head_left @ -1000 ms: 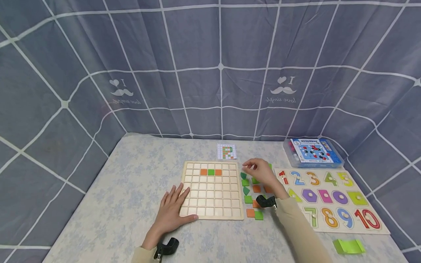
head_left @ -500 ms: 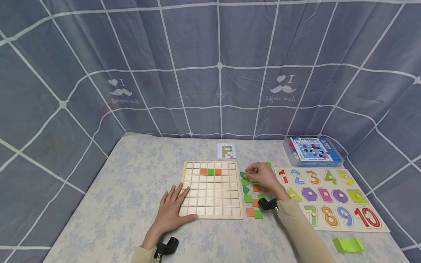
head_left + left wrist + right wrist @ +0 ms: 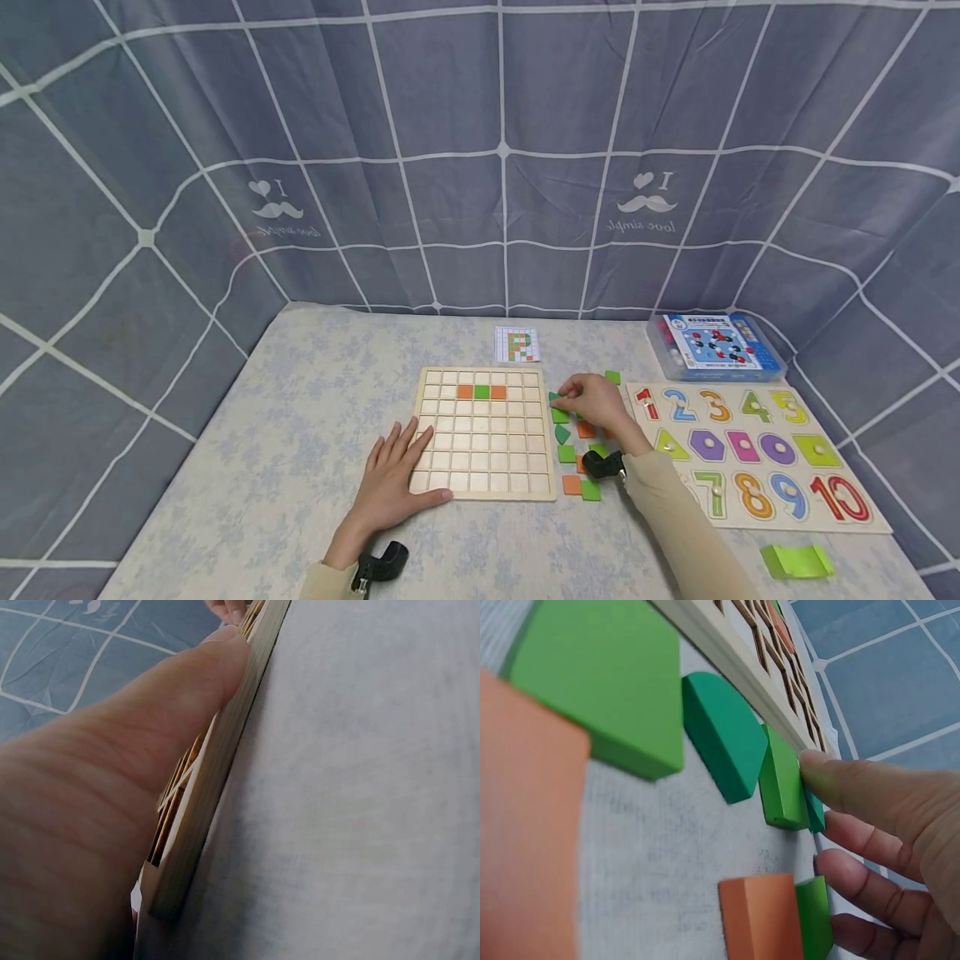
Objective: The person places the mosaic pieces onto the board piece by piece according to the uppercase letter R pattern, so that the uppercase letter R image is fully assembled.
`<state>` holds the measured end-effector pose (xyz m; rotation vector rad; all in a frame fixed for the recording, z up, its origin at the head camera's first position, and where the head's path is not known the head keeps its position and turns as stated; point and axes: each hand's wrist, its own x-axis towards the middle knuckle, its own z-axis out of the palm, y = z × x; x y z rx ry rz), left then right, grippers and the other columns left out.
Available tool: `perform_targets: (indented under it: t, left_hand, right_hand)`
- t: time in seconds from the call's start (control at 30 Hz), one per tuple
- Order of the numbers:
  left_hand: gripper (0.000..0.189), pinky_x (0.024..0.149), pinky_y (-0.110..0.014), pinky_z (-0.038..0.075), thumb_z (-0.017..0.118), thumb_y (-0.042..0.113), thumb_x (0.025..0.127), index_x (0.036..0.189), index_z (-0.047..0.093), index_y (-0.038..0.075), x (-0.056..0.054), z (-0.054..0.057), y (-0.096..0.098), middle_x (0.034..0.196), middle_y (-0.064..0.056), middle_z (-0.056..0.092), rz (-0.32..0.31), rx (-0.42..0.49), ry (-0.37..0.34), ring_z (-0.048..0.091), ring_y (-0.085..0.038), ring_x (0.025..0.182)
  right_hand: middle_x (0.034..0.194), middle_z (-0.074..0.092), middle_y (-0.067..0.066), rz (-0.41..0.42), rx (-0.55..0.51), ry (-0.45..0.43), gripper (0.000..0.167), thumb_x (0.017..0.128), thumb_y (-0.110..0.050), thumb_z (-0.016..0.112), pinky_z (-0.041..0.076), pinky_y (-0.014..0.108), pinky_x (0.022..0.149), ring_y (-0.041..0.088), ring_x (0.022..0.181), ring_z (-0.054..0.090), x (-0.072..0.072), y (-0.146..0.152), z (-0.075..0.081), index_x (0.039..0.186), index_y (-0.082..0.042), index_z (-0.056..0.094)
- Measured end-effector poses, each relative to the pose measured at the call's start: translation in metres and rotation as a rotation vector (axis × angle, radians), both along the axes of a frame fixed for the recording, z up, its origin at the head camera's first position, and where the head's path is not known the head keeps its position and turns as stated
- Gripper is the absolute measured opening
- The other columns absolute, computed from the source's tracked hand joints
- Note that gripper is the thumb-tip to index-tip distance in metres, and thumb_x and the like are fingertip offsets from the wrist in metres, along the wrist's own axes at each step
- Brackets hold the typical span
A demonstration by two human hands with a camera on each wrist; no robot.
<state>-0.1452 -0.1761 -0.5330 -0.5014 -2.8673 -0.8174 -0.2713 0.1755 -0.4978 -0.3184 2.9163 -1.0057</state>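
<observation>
My left hand lies with spread fingers on the left edge of a wooden grid board; its thumb rests along the front rim. In one upper row of the board sit two orange squares and a green square between them. Right of the board, my right hand pinches a dark green rounded block between thumb and index finger. In the right wrist view, this block is mostly hidden behind a light green square block and the thumb. Another dark green rounded block lies nearer.
Several loose orange and green squares lie beside the board. A small pattern card lies behind it. To the right are a number puzzle board, a clear plastic box and a light green holder.
My right hand has come down and slightly left to the dark green rounded block, and its thumb and index finger have closed on it. My left hand stays put.
</observation>
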Motion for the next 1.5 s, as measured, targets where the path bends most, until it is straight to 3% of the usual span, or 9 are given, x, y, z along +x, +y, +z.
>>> perform_targets:
  t: [0.5,0.93,1.17,1.5]
  left_hand:
    - [0.097,0.109,-0.057,0.008,0.067,0.065,0.074,0.149,0.034,0.013,-0.0017,0.0036,0.0006,0.155,-0.013,0.02,-0.011,0.004,0.015,0.011,-0.039,0.14]
    - [0.097,0.108,-0.057,0.007,0.067,0.064,0.074,0.149,0.035,0.012,0.0003,0.0038,0.0015,0.155,-0.013,0.02,-0.013,0.006,0.008,0.011,-0.039,0.14]
    - [0.097,0.108,-0.057,0.007,0.067,0.065,0.074,0.149,0.034,0.012,0.0011,0.0037,0.0013,0.155,-0.013,0.019,-0.008,0.008,0.002,0.011,-0.039,0.141]
    - [0.097,0.108,-0.058,0.007,0.068,0.064,0.074,0.149,0.035,0.012,0.0019,0.0031,0.0002,0.155,-0.013,0.019,-0.003,0.013,-0.004,0.011,-0.039,0.141]
  right_hand:
    - [0.073,0.059,-0.003,-0.026,-0.012,-0.028,0.02,0.078,-0.027,0.079,0.043,0.031,0.058,0.015,0.061,0.052,-0.0018,-0.0021,0.0031,0.084,-0.012,0.067]
    - [0.075,0.06,0.0,-0.028,-0.156,-0.051,0.017,0.081,-0.014,0.076,0.043,0.031,0.057,0.017,0.062,0.052,0.0017,-0.0054,-0.0007,0.09,-0.007,0.064]
    - [0.078,0.06,0.001,-0.027,-0.197,0.011,0.009,0.086,-0.011,0.069,0.043,0.032,0.051,0.018,0.063,0.052,-0.0001,-0.0037,-0.0029,0.094,-0.007,0.067]
    - [0.084,0.059,0.003,0.013,-0.234,0.104,0.014,0.092,-0.013,0.064,0.043,0.033,0.051,0.019,0.065,0.051,-0.002,-0.0072,0.0005,0.1,-0.004,0.071]
